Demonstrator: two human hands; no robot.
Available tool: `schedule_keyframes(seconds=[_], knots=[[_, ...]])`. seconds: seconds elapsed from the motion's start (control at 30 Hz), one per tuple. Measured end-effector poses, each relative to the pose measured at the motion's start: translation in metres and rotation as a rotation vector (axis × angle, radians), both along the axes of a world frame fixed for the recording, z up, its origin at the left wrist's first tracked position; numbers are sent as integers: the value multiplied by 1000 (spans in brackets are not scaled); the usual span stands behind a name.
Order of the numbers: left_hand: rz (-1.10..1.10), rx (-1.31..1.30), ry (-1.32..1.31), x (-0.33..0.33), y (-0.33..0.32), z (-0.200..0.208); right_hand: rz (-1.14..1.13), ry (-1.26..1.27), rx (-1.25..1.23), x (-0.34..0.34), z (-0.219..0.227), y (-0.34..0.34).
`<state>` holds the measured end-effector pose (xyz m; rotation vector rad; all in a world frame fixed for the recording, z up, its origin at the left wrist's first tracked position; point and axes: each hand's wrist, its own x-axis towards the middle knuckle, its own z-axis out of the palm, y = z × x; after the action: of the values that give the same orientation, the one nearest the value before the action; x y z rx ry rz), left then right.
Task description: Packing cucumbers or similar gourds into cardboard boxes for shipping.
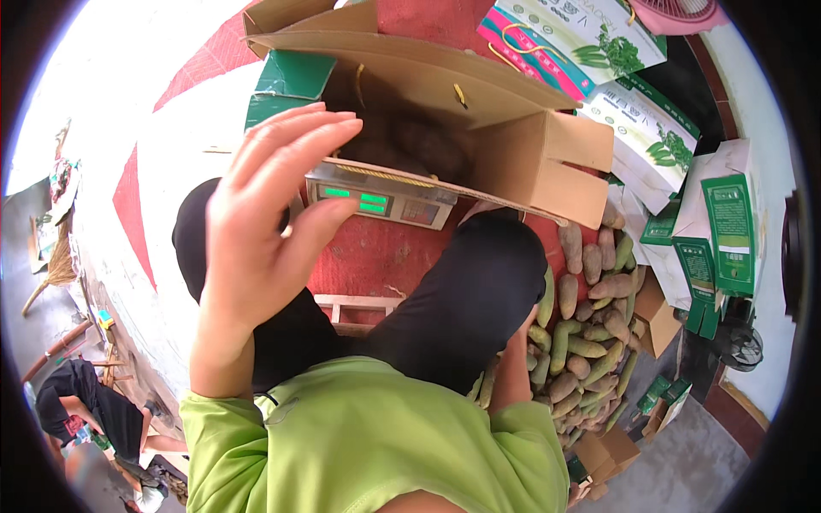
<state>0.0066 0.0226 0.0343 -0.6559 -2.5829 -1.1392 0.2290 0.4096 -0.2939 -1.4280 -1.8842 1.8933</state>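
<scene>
My left hand (278,192) is raised in front of an opened cardboard carton (505,158). Its fingers are stretched out, with the thumb apart and nothing between them. The carton rests on a digital scale (372,195) with lit green displays. A few dark, roundish things (428,145) lie in the shadow inside the carton, too dim to name. Down beside my right knee reaches my right hand (516,346), next to a heap of long, plump green and brown vegetables (590,342). The knee and my shirt hide its fingers, so what it holds cannot be told.
White and green printed cartons (641,128) stand at the back right, near a pink fan (680,10). Further cardboard boxes (603,453) sit past the heap. A low wooden stool frame (355,309) is between my legs. Another person (94,410) bends over at the far left, near a broom (60,261).
</scene>
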Motion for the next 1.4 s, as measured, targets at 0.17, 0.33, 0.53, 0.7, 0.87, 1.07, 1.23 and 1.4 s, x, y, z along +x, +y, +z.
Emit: schedule_keyframes(seconds=[0.17, 0.33, 0.53, 0.7, 0.87, 1.07, 1.23, 1.4], knots=[[16, -394, 95, 5, -12, -25, 233, 164, 708, -51, 137, 31], [-9, -323, 173, 5, -15, -30, 57, 425, 829, -84, 278, 33], [-63, -260, 213, 1, -19, -33, 352, 949, 854, -148, 375, -15], [-69, -247, 208, 3, -23, -37, 807, 787, 645, -225, 361, -94], [-68, -220, 216, 1, -23, -39, 1314, 756, 637, -291, 306, -158], [-72, -236, 215, 0, -24, -38, 1632, 752, 891, -326, 264, -192], [-69, -245, 215, 3, -21, -39, 1660, 467, 862, -304, 277, -153], [-91, -251, 185, -2, -19, -41, 1016, 500, 672, -255, 324, -99]])
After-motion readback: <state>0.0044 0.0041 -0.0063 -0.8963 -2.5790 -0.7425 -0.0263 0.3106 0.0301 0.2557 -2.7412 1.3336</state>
